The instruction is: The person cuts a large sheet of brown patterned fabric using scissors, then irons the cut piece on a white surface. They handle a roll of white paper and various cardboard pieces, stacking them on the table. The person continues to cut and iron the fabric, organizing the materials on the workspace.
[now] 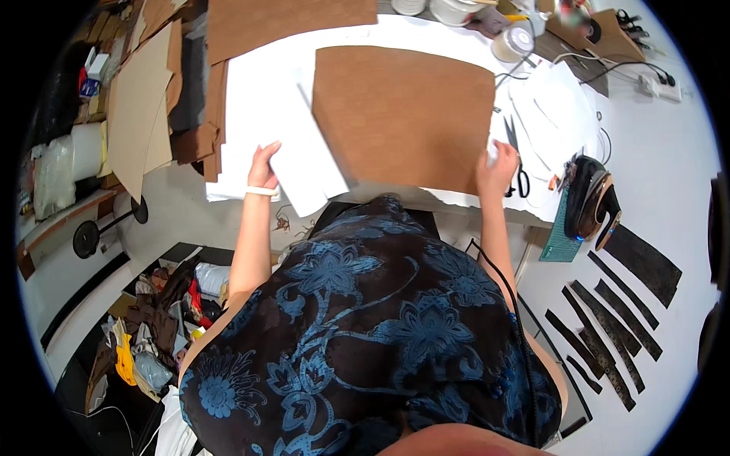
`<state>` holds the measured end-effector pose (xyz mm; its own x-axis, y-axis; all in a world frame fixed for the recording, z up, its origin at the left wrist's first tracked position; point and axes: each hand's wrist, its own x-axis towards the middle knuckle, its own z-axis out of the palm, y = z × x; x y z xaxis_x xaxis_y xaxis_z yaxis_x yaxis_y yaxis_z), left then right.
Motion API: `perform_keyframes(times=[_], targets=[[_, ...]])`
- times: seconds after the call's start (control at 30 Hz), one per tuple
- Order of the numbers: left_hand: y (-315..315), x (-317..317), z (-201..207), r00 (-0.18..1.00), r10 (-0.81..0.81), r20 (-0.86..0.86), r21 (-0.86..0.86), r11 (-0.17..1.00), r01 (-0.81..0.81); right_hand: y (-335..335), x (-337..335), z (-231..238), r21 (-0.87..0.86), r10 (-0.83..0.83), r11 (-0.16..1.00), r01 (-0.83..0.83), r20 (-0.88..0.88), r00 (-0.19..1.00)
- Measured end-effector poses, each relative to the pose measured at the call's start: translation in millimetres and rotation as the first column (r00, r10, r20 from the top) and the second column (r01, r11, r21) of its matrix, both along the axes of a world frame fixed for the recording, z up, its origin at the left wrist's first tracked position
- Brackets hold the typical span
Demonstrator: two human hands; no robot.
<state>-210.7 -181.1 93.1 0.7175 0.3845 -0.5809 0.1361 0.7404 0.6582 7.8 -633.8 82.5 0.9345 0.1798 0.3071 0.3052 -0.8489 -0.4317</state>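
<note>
A white sheet of paper or card (308, 163), long and narrow, is gripped along its left edge by my left hand (265, 166). It hangs tilted past the table's front edge, its right side next to a brown sheet (407, 114). That brown sheet looks like leather or fabric and lies flat, with a curved top edge. At its lower right corner my right hand (498, 171) is closed, fingers curled; a bit of white shows between them, and what they hold is unclear. Black-handled scissors (522, 182) lie just right of that hand.
White paper (258, 83) covers the table. More brown sheets (289, 26) and beige pattern pieces (141, 106) are at the left and back. A jar (512, 44), cables and a power strip (660, 87) stand back right. Dark strips (608, 319) lie right, scraps (156, 327) lower left.
</note>
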Motion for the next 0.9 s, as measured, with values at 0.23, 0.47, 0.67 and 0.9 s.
perform_keyframes(times=[0.23,0.47,0.67,0.9], targets=[[44.3,-6.7,-14.7,0.988,-0.141,0.061,-0.04,0.989,0.143,207.8,-85.2,8.3,0.389,0.57,0.809,-0.44,-0.34,0.748],[74.2,-9.8,-19.9,0.983,-0.182,0.014,-0.06,0.981,0.183,264.8,-117.5,10.1,0.513,0.419,0.856,-0.069,-0.609,0.674],[24.4,3.9,4.8,0.938,-0.136,0.318,-0.262,0.939,0.225,298.5,-89.8,27.5,0.416,0.219,0.91,0.001,-0.482,0.848],[-2.3,19.6,-11.1,0.924,-0.139,0.357,-0.385,0.879,0.281,292.2,-75.3,146.3,0.314,0.461,0.879,-0.358,-0.367,0.808]])
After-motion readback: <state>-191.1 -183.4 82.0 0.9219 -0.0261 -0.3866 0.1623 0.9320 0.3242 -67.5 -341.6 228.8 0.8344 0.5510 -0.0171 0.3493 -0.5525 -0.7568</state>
